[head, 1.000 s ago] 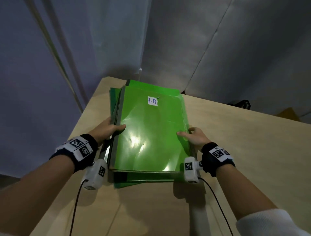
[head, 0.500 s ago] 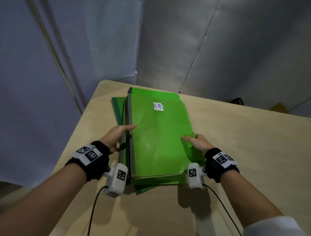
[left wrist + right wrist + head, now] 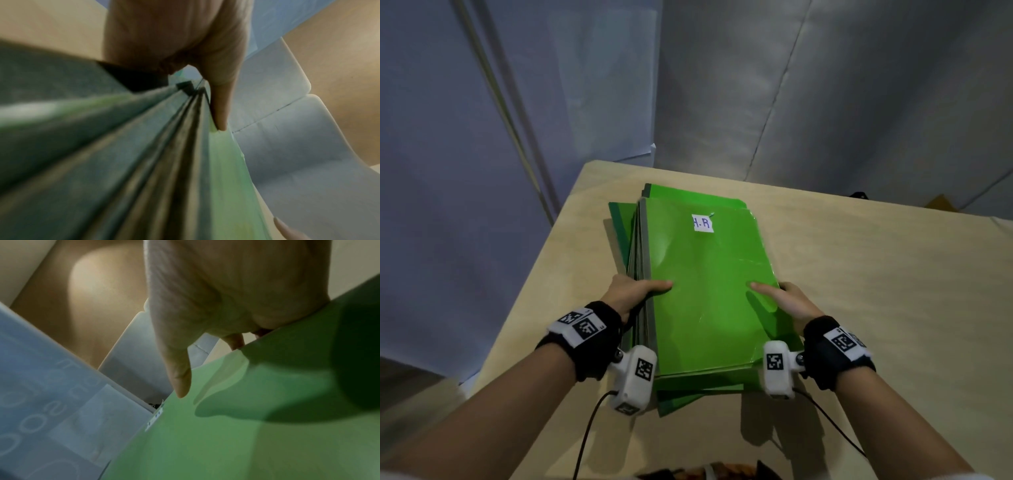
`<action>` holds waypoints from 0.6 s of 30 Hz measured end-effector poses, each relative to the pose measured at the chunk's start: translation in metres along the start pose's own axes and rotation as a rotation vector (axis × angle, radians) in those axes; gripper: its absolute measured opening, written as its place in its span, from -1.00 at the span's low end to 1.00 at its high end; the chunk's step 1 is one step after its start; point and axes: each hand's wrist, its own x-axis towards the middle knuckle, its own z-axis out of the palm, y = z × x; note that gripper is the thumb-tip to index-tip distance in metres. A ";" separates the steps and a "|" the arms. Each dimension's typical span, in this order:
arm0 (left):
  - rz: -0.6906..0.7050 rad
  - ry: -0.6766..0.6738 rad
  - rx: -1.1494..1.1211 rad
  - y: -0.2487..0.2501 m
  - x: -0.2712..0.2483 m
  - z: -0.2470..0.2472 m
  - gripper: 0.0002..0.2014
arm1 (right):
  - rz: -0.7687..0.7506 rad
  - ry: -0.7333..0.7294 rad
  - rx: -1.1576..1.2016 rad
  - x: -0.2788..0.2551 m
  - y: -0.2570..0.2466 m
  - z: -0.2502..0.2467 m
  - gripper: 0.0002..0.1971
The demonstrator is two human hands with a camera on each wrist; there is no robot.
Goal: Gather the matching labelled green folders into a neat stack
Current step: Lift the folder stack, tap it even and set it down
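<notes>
Folders [image 3: 709, 291] between left hand [image 3: 631, 294], right hand [image 3: 789, 303], seemingly gripped.

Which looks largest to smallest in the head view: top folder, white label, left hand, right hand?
1. Top folder
2. Left hand and right hand: alike in size, so not ranked
3. White label

Folders [image 3: 709, 291]: glossy bright green, grey spine edges. Label [image 3: 702, 223] on top folder: white, blue-purple handwritten letters. Surface [image 3: 876, 291]: pale beige wood grain. Wrist bands [image 3: 589, 329]: black, with white tags bearing black square-code patterns. Backdrop [image 3: 825, 85]: grey and bluish sheets.
</notes>
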 end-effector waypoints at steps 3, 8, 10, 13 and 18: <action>0.102 0.034 -0.075 -0.005 -0.012 0.001 -0.07 | -0.027 0.000 0.056 -0.005 0.006 -0.004 -0.09; 0.282 -0.018 -0.113 0.002 -0.031 0.003 0.08 | -0.067 -0.061 0.098 -0.016 0.002 -0.013 0.36; 0.349 -0.042 -0.103 0.009 -0.038 0.005 0.08 | -0.055 -0.071 0.140 -0.019 0.001 -0.019 0.38; 0.438 -0.078 -0.069 0.017 -0.042 0.006 0.09 | -0.132 -0.073 0.289 -0.027 0.000 -0.027 0.11; 0.579 -0.141 -0.015 0.035 -0.041 0.003 -0.29 | -0.305 0.025 0.472 -0.033 0.000 -0.034 -0.18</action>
